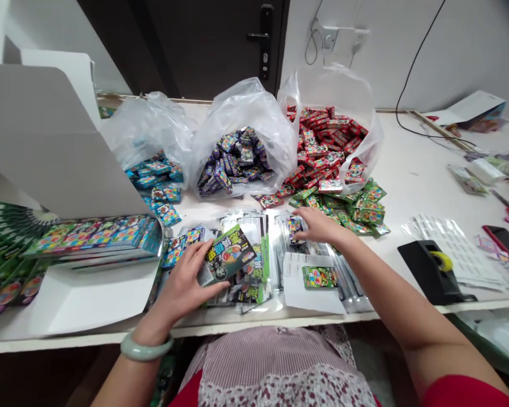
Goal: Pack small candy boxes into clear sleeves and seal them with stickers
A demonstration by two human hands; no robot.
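My left hand (190, 280) holds a black-and-green printed card (230, 254) by its left side, thumb below and fingers along its edge. Under it lies a stack of similar printed cards (261, 263) in clear sleeves. Small blue and purple boxes (173, 251) sit just left of that hand. My right hand (316, 226) has its thumb and fingers closed about a small purple box (294, 229) above clear plastic sleeves (352, 282). Nearer me, a small green box (319, 277) rests on a white paper sheet (294, 297).
Plastic bags of purple boxes (237, 161) and red boxes (326, 141) stand behind, with blue boxes (156, 172) and green boxes (367, 206) beside them. An open white carton (89, 305) is at left. A tape dispenser (428, 271) and phone (507, 246) lie at right.
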